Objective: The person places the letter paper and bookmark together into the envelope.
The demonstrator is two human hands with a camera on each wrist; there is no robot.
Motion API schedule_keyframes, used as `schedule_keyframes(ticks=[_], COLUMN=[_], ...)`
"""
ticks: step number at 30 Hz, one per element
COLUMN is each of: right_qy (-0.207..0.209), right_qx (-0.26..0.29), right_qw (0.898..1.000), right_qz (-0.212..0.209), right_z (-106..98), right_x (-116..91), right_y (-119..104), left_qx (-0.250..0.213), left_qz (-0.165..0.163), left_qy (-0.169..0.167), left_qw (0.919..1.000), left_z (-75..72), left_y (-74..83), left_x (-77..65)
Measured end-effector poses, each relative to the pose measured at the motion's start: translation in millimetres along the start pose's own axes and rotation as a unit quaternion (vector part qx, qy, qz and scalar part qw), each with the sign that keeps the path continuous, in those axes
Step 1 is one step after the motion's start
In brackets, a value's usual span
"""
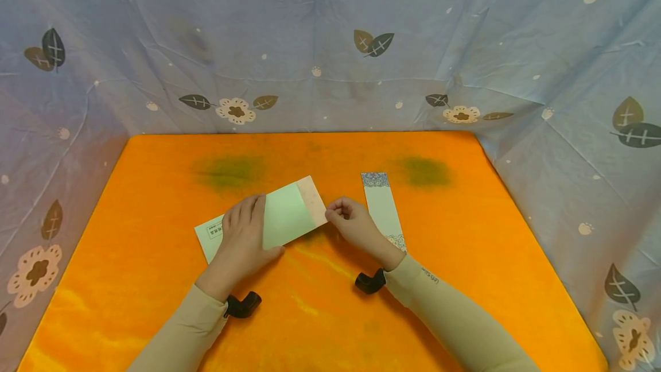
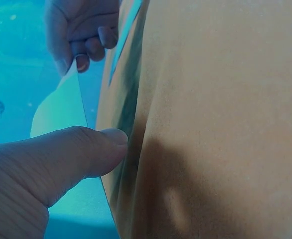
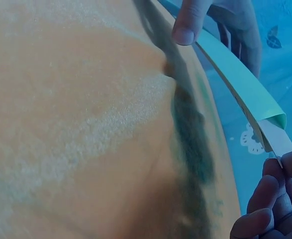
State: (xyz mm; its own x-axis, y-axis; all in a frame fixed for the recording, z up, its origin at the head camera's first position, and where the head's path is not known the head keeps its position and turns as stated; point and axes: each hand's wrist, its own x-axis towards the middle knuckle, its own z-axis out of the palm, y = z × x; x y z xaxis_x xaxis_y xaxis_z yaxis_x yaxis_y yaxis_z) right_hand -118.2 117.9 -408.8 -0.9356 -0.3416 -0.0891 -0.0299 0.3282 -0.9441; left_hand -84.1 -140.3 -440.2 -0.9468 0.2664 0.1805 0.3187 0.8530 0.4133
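A pale green paper envelope (image 1: 286, 214) with a small printed box near its left end is held slantwise over the table. My left hand (image 1: 241, 245) grips it across the middle, thumb along the near edge and fingers toward the far one. From the envelope's right end sticks out a pinkish card (image 1: 311, 197). My right hand (image 1: 356, 228) pinches that card's near corner between thumb and fingertips. In the right wrist view, the envelope's open mouth (image 3: 273, 119) bulges around the card. The part of the card inside the envelope is hidden.
Just right of my right hand lies a white paper strip (image 1: 381, 205) with blue lacy patterned ends, its lower end partly behind my wrist. An orange cloth (image 1: 465, 280) covers the table. Patterned grey-blue curtains (image 1: 320, 45) stand at the back and both sides.
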Motion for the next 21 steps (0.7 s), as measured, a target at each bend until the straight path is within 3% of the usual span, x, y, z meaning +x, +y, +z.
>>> schedule_keyframes(ticks=[21], right_qy=[-0.017], right_qx=[0.011], right_qw=[1.0], right_qz=[0.002], right_z=[5.3], right_x=[1.4], right_y=[-1.8], left_qx=[0.002], left_qz=[0.007], left_qy=[0.007], left_qw=[0.9999], left_z=[0.0], left_y=[1.2], left_x=[0.5])
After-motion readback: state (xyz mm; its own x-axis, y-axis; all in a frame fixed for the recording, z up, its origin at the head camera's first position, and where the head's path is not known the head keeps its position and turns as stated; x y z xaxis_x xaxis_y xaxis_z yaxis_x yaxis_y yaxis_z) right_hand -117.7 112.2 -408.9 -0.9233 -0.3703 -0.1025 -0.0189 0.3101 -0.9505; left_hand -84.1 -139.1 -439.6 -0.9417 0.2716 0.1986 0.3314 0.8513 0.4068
